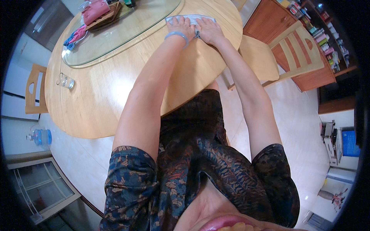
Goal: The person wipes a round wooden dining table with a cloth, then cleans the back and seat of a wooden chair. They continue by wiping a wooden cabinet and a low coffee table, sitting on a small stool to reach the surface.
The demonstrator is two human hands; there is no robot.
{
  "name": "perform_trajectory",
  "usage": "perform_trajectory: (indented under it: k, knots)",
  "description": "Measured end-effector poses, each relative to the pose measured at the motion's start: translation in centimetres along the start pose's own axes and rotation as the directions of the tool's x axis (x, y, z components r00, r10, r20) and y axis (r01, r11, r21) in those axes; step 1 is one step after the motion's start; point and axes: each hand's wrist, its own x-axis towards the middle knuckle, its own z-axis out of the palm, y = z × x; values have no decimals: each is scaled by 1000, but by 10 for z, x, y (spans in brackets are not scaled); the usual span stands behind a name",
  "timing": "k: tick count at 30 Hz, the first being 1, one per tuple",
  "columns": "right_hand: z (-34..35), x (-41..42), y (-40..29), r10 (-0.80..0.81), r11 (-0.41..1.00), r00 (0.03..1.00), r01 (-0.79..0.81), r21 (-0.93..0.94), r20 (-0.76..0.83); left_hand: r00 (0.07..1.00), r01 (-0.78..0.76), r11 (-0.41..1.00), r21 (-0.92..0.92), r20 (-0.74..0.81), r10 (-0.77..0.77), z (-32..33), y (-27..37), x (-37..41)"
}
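Note:
A folded pale grey-blue cloth (pixel 191 17) lies flat on the round light-wood table (pixel 95 106), close to its right-hand edge. My left hand (pixel 182 28), with a pale blue bangle (pixel 177 34) at the wrist, holds the cloth down under its fingers. Beside it my right hand (pixel 210 31) holds the right half of the cloth the same way. The two hands nearly meet at the thumbs, where a bit of cloth bunches up between them. Part of the cloth is hidden under both palms.
An oval glass sheet (pixel 115 43) covers the table's middle, bearing a pink pack (pixel 95 13) on a wooden holder and a pink-and-blue fabric bundle (pixel 75 37). A glass of water (pixel 66 80) stands at left. Wooden chairs (pixel 260 57) (pixel 36 89) flank the table; a cabinet (pixel 315 69) stands right.

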Motion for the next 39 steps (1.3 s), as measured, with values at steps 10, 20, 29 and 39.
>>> perform_trajectory:
  k: [10,20,29,39]
  knots:
    - [-28,-93,24,-82,997,988,81,-13,-134,964,-215,975,65,-146,222,7,49,-51]
    - [-18,-80,62,53,996,984,-64,-59,-172,965,-244,970,-7,-95,242,16,79,-8]
    - [4,-27,105,39,996,971,-58,-71,-237,971,-198,980,20,-136,199,32,89,51]
    - [14,22,135,101,989,991,-110,-95,-92,956,-183,980,75,-220,195,43,91,101]
